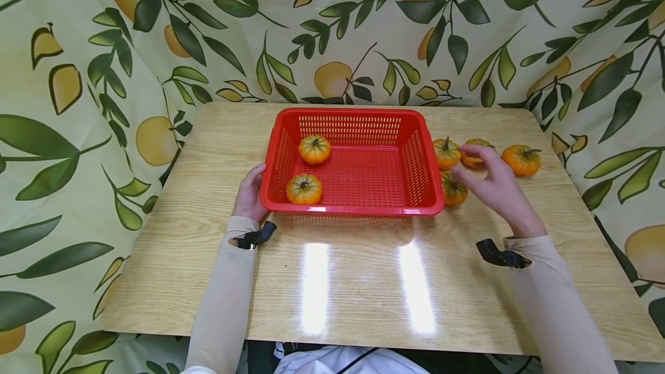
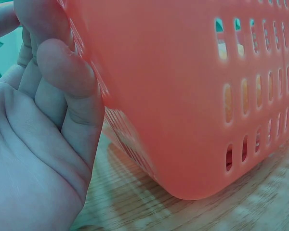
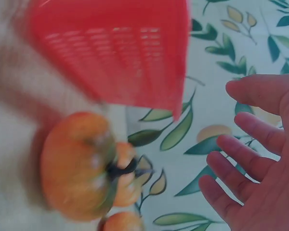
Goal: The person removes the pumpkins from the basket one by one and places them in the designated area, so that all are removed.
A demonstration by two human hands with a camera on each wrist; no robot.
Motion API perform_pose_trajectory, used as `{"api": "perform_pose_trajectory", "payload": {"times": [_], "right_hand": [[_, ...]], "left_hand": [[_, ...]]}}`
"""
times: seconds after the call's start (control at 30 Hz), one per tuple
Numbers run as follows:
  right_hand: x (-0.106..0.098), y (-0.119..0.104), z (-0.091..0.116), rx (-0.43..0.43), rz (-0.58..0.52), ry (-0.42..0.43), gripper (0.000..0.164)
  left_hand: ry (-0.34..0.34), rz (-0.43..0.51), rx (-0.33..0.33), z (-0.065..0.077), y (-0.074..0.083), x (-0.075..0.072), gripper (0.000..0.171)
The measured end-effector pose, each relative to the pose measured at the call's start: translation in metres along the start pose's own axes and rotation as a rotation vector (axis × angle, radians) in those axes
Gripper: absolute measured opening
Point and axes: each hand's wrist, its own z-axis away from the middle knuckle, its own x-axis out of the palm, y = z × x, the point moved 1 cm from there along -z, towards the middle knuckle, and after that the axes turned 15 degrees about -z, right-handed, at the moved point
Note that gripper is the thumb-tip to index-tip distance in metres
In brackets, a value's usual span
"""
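A red plastic basket (image 1: pixel 358 209) with slotted walls stands on the table. Two small orange-and-yellow pumpkins, a rear one (image 1: pixel 314 149) and a front one (image 1: pixel 303 189), sit in its left part. My left hand (image 1: pixel 250 196) holds the basket's left side; in the left wrist view its bent fingers (image 2: pixel 70 72) lie against the red wall. Just right of the basket, my right hand (image 1: pixel 493 183) hovers over several more pumpkins, fingers apart and nothing between them. Close by are a pumpkin (image 1: pixel 446 153) at the basket wall, another (image 1: pixel 454 188) in front, and one (image 1: pixel 522 160) farther right.
The wooden table (image 1: pixel 363 281) carries everything, with two bright light reflections near its front. A leaf-and-fruit patterned cloth (image 1: pixel 332 27) hangs behind and along both sides. Black wrist bands (image 1: pixel 254 236) sit over both sleeves.
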Motion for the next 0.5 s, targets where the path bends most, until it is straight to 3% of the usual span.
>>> {"api": "perform_pose_trajectory", "payload": {"times": [0.3, 0.5], "right_hand": [[0.010, -0.025, -0.016, 0.008, -0.038, -0.026, 0.057], [0.020, -0.043, -0.026, -0.051, -0.054, -0.025, 0.056]], "left_hand": [[-0.010, 0.016, -0.004, 0.000, 0.000, 0.000, 0.033], [-0.009, 0.011, 0.004, 0.000, 0.000, 0.000, 0.032]]}}
